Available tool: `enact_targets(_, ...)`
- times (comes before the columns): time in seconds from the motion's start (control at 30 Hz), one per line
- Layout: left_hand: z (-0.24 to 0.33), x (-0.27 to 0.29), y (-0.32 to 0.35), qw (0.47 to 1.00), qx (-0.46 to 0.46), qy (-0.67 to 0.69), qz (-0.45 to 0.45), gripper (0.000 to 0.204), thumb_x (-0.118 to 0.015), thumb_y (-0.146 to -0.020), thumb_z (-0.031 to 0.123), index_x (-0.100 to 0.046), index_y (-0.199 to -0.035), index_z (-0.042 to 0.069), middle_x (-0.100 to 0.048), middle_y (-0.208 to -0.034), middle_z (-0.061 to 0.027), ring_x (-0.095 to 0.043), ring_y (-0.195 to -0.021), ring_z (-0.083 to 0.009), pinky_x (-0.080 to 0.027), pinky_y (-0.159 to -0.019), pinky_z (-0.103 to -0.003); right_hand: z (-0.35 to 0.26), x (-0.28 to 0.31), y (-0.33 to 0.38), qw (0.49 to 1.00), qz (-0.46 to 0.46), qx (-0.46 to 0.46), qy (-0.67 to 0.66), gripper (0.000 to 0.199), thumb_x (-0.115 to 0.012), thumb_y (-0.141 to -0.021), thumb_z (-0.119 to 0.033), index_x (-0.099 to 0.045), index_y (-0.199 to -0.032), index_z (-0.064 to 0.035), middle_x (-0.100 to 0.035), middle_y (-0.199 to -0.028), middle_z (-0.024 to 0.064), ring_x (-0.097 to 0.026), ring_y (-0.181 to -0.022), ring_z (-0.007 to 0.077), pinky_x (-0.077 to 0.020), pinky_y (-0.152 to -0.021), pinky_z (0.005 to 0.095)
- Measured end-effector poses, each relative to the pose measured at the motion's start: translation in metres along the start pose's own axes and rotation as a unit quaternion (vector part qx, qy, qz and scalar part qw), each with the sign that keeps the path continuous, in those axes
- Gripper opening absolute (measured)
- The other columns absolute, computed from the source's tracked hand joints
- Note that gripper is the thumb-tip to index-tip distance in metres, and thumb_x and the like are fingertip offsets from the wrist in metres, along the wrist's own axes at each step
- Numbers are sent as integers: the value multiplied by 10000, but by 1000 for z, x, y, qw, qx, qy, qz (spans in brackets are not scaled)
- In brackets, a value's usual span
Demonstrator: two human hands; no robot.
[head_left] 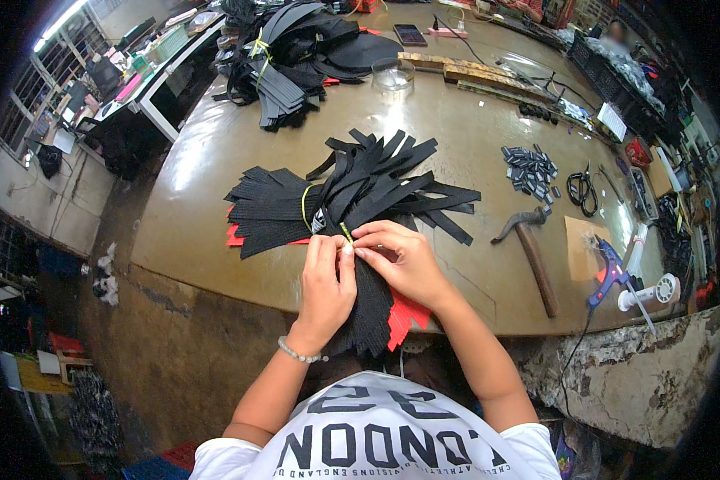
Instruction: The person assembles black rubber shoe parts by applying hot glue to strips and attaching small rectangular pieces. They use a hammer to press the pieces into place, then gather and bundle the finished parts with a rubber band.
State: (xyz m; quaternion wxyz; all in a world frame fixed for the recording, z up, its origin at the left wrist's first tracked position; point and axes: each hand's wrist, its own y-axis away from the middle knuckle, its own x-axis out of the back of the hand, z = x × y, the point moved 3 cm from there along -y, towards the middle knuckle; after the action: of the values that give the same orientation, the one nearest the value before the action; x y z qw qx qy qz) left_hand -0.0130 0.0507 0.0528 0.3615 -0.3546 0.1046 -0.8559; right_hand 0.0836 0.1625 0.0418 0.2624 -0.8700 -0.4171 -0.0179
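Note:
A bundle of black webbing straps [366,308] with red strips [406,318] beside it hangs over the near table edge. At its top, my left hand [329,276] and my right hand [400,258] meet, both with fingers pinched on a thin yellow tie [346,233]. A beaded bracelet circles my left wrist. Just beyond my hands lies a second black strap bundle [268,210], bound by a yellow tie [305,210], with red strips showing under it. Loose black strap ends [384,180] fan out to the far right of it.
To the right lie a hammer [535,260], small dark buckles [530,170], black-handled scissors [582,192], a blue glue gun [610,274] and a white spool [650,293]. Farther back are a large strap pile [284,76], a clear round container [393,76], a phone [410,34] and wooden bars [480,76].

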Motion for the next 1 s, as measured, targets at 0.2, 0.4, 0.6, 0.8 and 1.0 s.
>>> enact_targets(0.2,-14,5,1,995,33,87,-38,121,-594,-939,90,-627,-988,-15,-589,-920,-91,-584,-822,-176,-472,-751,-292,-1,-4,2,993,9,80,82,128,-675,-838,-23,-662,-952,34,-659,-1029,160,-651,-922,303,-533,-797,359)
enact_targets(0.4,-17,8,4,991,64,110,-38,129,-635,-922,93,-681,-979,-13,-640,-899,-72,-604,-810,-121,-487,-733,-258,-8,-7,4,969,-6,170,179,189,-679,-800,-12,-633,-972,49,-633,-1053,157,-628,-917,318,-522,-808,388)
enact_targets(0.6,-14,9,0,994,38,99,-34,123,-660,-905,94,-700,-940,-18,-680,-828,-83,-632,-714,-120,-505,-646,-259,-12,-13,5,954,17,187,235,189,-687,-777,-22,-619,-937,51,-616,-1024,161,-618,-914,321,-524,-794,378)
enact_targets(0.8,-9,13,2,997,49,56,-23,107,-723,-850,73,-702,-882,-28,-690,-794,-89,-631,-663,-111,-500,-597,-257,-8,-16,6,971,54,133,189,146,-688,-757,-10,-608,-869,38,-596,-992,158,-601,-892,315,-512,-765,384)
enact_targets(1.0,-11,21,4,1000,29,10,-3,96,-735,-835,66,-700,-864,-17,-686,-785,-102,-635,-641,-134,-496,-577,-263,-4,-16,5,978,69,92,171,124,-690,-736,12,-602,-820,31,-599,-986,153,-603,-875,312,-514,-748,381)
